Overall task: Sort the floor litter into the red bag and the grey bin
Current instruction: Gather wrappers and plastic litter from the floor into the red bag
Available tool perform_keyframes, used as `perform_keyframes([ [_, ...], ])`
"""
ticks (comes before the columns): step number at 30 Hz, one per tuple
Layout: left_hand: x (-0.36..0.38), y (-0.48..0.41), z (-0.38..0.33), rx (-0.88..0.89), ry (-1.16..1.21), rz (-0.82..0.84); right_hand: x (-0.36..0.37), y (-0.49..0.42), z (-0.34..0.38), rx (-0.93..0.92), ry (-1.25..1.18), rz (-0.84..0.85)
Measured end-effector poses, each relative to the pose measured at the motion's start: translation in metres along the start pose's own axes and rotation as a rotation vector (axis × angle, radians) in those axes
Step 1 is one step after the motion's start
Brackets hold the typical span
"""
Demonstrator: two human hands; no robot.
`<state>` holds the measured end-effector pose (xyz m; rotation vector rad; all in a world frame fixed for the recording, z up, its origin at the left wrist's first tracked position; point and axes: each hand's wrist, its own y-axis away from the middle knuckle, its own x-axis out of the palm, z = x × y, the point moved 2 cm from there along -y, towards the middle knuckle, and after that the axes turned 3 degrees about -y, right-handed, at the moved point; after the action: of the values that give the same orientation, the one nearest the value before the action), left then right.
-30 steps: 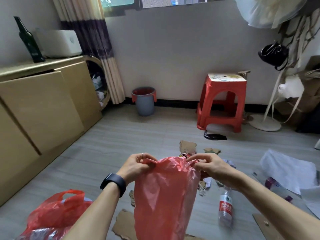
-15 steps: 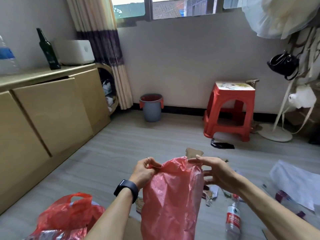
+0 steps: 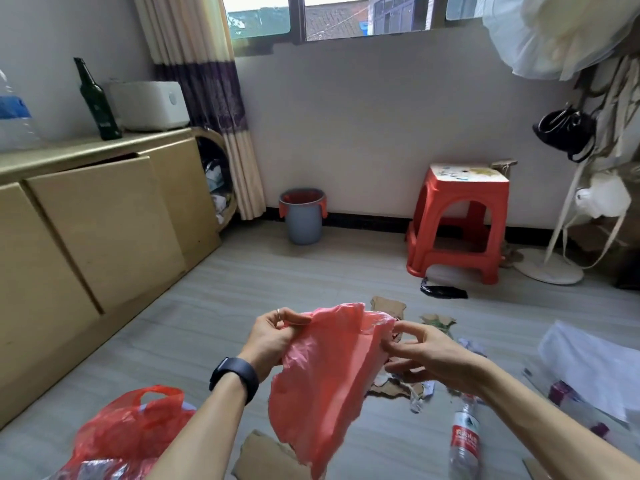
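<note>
Left hand (image 3: 273, 336) and right hand (image 3: 427, 355) both pinched shut on the rim of an empty red bag (image 3: 325, 382) held above the floor, nearer than the grey bin (image 3: 303, 220); best rubbed apart at the mouth, gently, before loading litter.

Grey plank floor (image 3: 242, 306) seen throughout. Wall (image 3: 363, 116) painted white, edged by black skirting (image 3: 363, 221). Window (image 3: 304, 15) set at 12 o'clock, daylight admitted. Striped curtain (image 3: 204, 81) hung at 11 o'clock. Wooden cabinet (image 3: 97, 230) ranged along 9 to 10 o'clock; green bottle (image 3: 97, 102) and white appliance (image 3: 149, 105) stood on top. Red stool (image 3: 460, 220) placed at 1 o'clock against wall. White fan base (image 3: 550, 268) seen at 2 o'clock, black handbag (image 3: 564, 133) hung above.
</note>
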<state>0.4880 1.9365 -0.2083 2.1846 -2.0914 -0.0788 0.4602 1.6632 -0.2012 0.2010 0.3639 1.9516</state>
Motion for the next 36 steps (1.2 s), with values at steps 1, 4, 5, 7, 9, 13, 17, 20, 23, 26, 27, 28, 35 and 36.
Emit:
perform_keyframes([
  [1, -0.003, 0.000, 0.001, -0.018, -0.016, 0.006, 0.002, 0.000, -0.002, 0.002, 0.054, -0.021],
  [4, -0.010, 0.005, 0.006, -0.092, -0.088, 0.102, 0.002, -0.005, -0.002, -0.123, -0.010, -0.129],
  [5, -0.013, 0.007, 0.006, -0.122, -0.120, 0.134, 0.000, -0.007, -0.001, -0.158, -0.054, -0.164],
  [7, -0.017, 0.012, 0.002, -0.143, -0.139, 0.176, -0.002, -0.007, 0.005, -0.191, -0.105, -0.208],
  [9, -0.021, 0.013, -0.002, -0.115, -0.142, 0.174, -0.001, -0.005, 0.011, -0.212, -0.112, -0.214],
  [13, -0.020, 0.018, -0.009, -0.124, -0.239, 0.192, 0.005, -0.006, 0.016, -0.262, -0.084, -0.276],
  [17, -0.027, 0.023, -0.013, -0.232, -0.243, 0.363, 0.006, -0.008, 0.019, -0.260, -0.087, -0.245],
  [20, -0.028, 0.022, -0.014, -0.215, -0.255, 0.339, 0.008, -0.007, 0.016, -0.245, -0.001, -0.205],
  [23, -0.021, 0.021, -0.014, -0.156, -0.187, 0.251, 0.007, -0.009, 0.013, -0.233, -0.065, -0.240],
  [26, -0.013, 0.020, -0.017, -0.134, -0.152, 0.189, 0.003, -0.006, 0.018, -0.178, -0.189, -0.190],
  [27, -0.010, 0.022, -0.019, -0.133, -0.133, 0.187, 0.002, -0.004, 0.020, -0.177, -0.183, -0.157],
  [28, -0.009, 0.021, -0.020, -0.133, -0.104, 0.188, 0.001, -0.001, 0.021, -0.188, -0.148, -0.143],
  [35, -0.011, 0.023, -0.014, -0.170, -0.119, 0.279, 0.005, 0.003, 0.009, -0.229, -0.087, -0.097],
  [36, -0.015, 0.021, -0.012, -0.165, -0.150, 0.266, 0.005, 0.004, 0.009, -0.236, -0.077, -0.096],
])
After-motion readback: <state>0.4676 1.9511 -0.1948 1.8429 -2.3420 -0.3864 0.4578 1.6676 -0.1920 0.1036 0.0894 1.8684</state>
